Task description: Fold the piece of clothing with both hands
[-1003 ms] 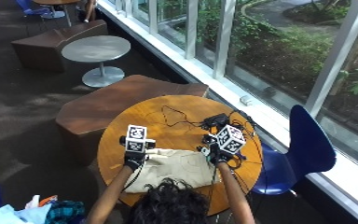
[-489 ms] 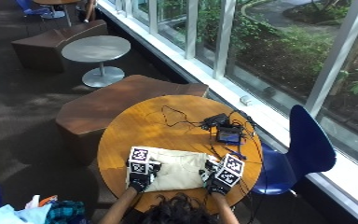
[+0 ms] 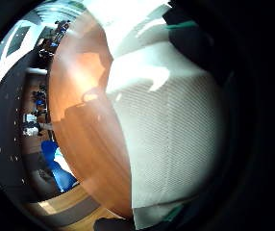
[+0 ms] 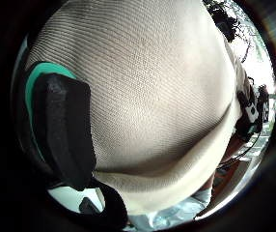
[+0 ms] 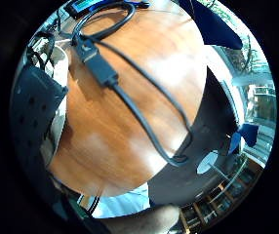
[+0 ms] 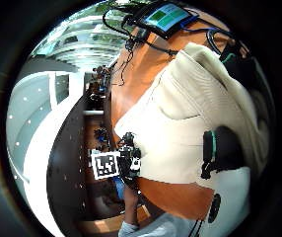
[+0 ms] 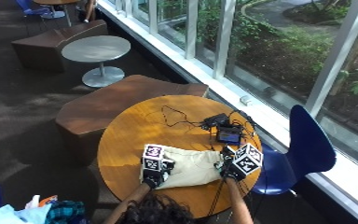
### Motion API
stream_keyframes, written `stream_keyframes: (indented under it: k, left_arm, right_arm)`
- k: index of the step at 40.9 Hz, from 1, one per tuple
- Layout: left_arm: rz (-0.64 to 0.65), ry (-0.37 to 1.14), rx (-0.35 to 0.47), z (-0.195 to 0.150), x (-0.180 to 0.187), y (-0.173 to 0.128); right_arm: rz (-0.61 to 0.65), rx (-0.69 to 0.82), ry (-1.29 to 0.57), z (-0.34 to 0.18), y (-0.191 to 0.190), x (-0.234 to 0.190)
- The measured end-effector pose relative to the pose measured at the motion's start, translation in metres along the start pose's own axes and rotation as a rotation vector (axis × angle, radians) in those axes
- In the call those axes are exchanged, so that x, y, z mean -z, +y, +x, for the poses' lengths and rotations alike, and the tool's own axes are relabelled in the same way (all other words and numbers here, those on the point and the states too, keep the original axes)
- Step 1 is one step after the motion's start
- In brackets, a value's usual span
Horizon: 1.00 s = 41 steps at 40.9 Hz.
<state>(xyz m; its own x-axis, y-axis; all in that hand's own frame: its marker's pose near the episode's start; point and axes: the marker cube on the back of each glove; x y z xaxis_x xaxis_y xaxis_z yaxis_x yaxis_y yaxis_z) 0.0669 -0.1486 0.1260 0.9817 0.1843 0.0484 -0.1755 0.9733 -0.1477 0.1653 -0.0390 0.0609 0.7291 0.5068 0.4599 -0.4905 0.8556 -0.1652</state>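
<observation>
A cream garment (image 7: 194, 167) lies in a compact fold on the near part of the round wooden table (image 7: 135, 135). My left hand (image 7: 153, 171) grips its left edge, and my right hand (image 7: 236, 168) grips its right edge. In the left thumb side palm view the ribbed cloth (image 4: 152, 96) fills the picture, with the thumb (image 4: 63, 130) curled over it. The right thumb side palm view shows the cloth (image 6: 180, 123) under the thumb (image 6: 225, 153) and my left hand (image 6: 128, 163) at the far side. Cloth (image 3: 171, 130) lies on the table beside the left palm.
A small device with a lit screen (image 7: 230, 136) and tangled black cables (image 7: 185, 116) lie just beyond the garment. A black cable (image 5: 129, 97) runs across the table by my right hand. A blue chair (image 7: 306, 144) stands at the right, and a brown bench (image 7: 117, 100) lies behind.
My hands came from the garment's far edge back to the near part of the table, bringing cloth with them. The garment now looks shorter front to back.
</observation>
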Motion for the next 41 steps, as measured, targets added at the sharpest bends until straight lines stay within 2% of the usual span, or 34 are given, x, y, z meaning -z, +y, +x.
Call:
stream_keyframes:
  k: [6,13,18,22,26,35,41]
  left_arm:
    - [-0.012,0.044,-0.053,0.019,0.010,0.001]
    - [0.075,0.224,-0.026,-0.006,0.037,0.004]
    - [0.184,0.336,0.058,-0.052,0.067,0.024]
    - [0.254,0.282,0.168,-0.094,0.080,0.045]
    - [0.275,0.249,0.254,-0.131,0.079,0.061]
    - [0.263,0.281,0.335,-0.164,0.069,0.083]
    - [0.242,0.300,0.343,-0.166,0.063,0.082]
  right_arm:
    - [0.055,0.024,-0.038,-0.028,-0.011,0.048]
    - [0.244,0.213,0.193,-0.126,0.025,0.066]
    - [0.301,0.364,0.380,-0.197,0.038,0.017]
    - [0.241,0.438,0.482,-0.240,0.072,-0.024]
    - [0.192,0.475,0.577,-0.268,0.089,-0.075]
    - [0.154,0.511,0.662,-0.284,0.107,-0.140]
    - [0.087,0.605,0.553,-0.280,0.103,-0.142]
